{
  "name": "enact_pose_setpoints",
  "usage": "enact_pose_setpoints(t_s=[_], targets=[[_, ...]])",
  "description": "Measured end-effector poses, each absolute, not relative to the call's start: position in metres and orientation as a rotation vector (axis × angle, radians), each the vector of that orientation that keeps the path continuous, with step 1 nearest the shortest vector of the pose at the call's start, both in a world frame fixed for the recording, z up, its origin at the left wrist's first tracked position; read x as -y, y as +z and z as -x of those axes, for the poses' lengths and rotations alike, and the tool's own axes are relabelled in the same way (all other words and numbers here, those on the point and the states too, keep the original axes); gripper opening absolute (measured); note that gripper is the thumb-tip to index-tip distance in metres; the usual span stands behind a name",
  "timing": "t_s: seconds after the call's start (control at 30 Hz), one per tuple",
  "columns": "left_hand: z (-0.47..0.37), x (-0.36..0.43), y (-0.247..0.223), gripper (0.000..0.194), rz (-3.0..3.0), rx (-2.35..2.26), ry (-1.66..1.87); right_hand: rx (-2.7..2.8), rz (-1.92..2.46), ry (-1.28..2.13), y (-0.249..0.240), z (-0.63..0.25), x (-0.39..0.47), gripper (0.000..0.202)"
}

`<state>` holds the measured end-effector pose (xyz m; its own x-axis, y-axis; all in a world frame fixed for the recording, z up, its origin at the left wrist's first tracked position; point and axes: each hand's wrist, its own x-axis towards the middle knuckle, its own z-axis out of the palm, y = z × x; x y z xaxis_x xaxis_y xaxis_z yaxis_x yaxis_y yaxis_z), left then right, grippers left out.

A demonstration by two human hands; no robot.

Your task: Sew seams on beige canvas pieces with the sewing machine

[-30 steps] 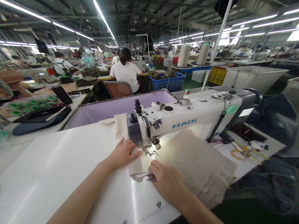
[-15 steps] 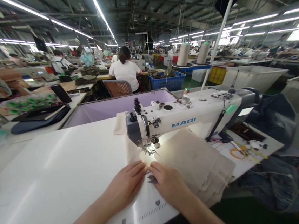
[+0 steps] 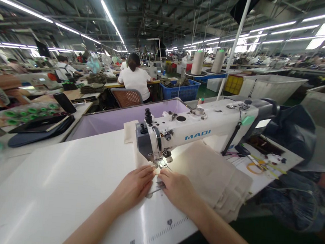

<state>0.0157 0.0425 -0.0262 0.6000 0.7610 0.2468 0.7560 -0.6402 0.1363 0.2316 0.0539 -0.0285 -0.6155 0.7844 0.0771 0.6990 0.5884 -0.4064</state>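
A white sewing machine (image 3: 198,133) marked MAQI stands across the table, its lamp lighting the needle area. Beige fabric (image 3: 212,174) lies under its arm, spreading right in layers and back past the machine's head. Close in front of the presser foot (image 3: 162,163), my left hand (image 3: 135,184) presses the fabric's near edge with its fingers together. My right hand (image 3: 179,189) pinches the same edge just to the right, thumb and fingers closed. The fingertips of both hands nearly meet, hiding the fabric between them. Part of the metal needle plate shows below them.
Yellow-handled scissors (image 3: 256,167) and small tools lie at the table's right end. Behind the machine is a lilac-lined bin (image 3: 105,122). Thread cones (image 3: 197,63) stand beyond it. Denim (image 3: 290,199) hangs at right. A co-worker (image 3: 135,77) sits ahead, back turned.
Both hands have moved forward, closer to the presser foot, with the fabric edge. More of the needle plate shows in front of them. The view has shifted slightly.
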Motion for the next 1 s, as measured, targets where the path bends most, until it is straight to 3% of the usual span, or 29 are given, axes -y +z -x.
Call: enact_pose_setpoints(t_s=[1.0], targets=[[-0.007,-0.058,-0.044,0.038,-2.813,-1.487,0.444,2.461,1.246,0.569,-0.041,-0.235,-0.040,0.020]])
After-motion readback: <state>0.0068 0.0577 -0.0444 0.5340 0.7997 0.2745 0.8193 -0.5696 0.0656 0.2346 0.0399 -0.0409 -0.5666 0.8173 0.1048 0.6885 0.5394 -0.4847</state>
